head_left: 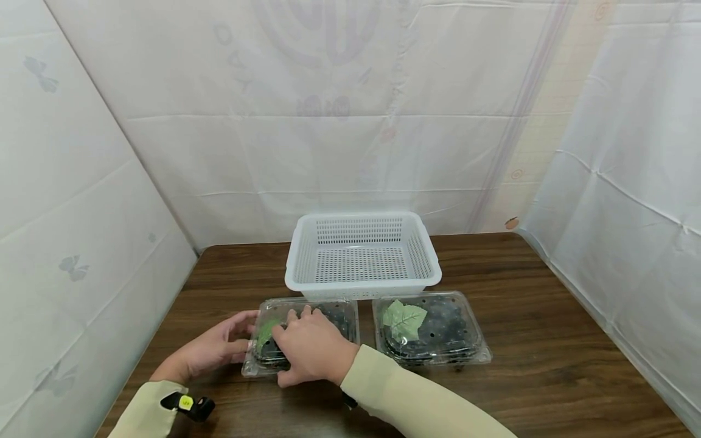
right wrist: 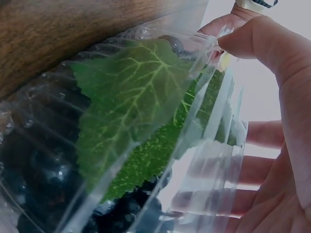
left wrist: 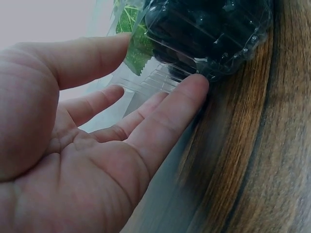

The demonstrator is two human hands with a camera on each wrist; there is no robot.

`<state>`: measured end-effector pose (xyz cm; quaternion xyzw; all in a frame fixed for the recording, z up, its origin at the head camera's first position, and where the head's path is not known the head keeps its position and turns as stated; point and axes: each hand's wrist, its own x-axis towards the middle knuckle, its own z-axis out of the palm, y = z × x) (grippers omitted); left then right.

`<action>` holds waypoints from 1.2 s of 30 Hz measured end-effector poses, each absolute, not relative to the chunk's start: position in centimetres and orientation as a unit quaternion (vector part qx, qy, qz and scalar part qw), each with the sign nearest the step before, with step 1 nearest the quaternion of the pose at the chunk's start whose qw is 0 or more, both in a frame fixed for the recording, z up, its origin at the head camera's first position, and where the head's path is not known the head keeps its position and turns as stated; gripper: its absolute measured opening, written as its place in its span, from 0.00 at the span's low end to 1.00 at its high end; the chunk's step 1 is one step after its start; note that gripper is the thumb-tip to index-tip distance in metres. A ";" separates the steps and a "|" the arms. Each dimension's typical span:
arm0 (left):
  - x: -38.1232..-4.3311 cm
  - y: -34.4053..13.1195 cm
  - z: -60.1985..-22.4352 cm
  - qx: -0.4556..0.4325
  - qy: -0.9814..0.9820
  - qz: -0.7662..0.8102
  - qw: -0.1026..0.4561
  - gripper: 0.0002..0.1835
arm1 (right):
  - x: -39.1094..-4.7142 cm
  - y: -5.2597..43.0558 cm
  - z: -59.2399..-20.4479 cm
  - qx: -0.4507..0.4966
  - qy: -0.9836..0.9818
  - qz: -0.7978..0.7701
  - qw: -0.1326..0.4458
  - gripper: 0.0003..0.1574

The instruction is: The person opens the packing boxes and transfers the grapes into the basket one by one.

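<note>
A clear plastic clamshell box of dark round fruit, probably grapes, with a green leaf inside, sits on the table left of centre. My right hand rests over its lid, fingers spread, thumb near the front edge. In the right wrist view, that hand's fingers show partly through clear plastic. My left hand is at the box's left side, fingers extended. The left wrist view puts its fingertips by the plastic rim; whether all touch is unclear. A second similar box with a leaf lies to the right.
A white slotted plastic basket stands behind the two boxes, with nothing seen in it. The brown wooden table meets pale cloth walls at the back and sides.
</note>
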<state>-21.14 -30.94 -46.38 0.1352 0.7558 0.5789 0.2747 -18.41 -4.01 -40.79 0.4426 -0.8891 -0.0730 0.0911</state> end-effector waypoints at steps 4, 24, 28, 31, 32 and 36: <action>-21.1 -31.0 -46.4 0.137 0.756 0.577 0.276 0.43 | -18.4 -4.2 -40.5 0.448 -0.888 -0.071 0.082 0.43; -21.0 -30.7 -45.9 0.136 0.755 0.575 0.283 0.43 | -17.4 -5.4 -40.9 0.421 -0.896 -0.122 0.075 0.47; -21.0 -30.8 -45.8 0.132 0.756 0.573 0.286 0.44 | -17.2 -5.8 -41.1 0.424 -0.888 -0.140 0.109 0.47; -20.9 -30.8 -45.8 0.131 0.755 0.574 0.290 0.45 | -17.1 -6.1 -41.3 0.430 -0.881 -0.142 0.133 0.47; -20.9 -30.8 -45.8 0.132 0.754 0.574 0.291 0.45 | -17.1 -6.1 -41.3 0.432 -0.880 -0.140 0.138 0.46; -20.9 -30.8 -45.8 0.137 0.750 0.577 0.293 0.45 | -17.3 -6.3 -41.4 0.434 -0.877 -0.141 0.146 0.45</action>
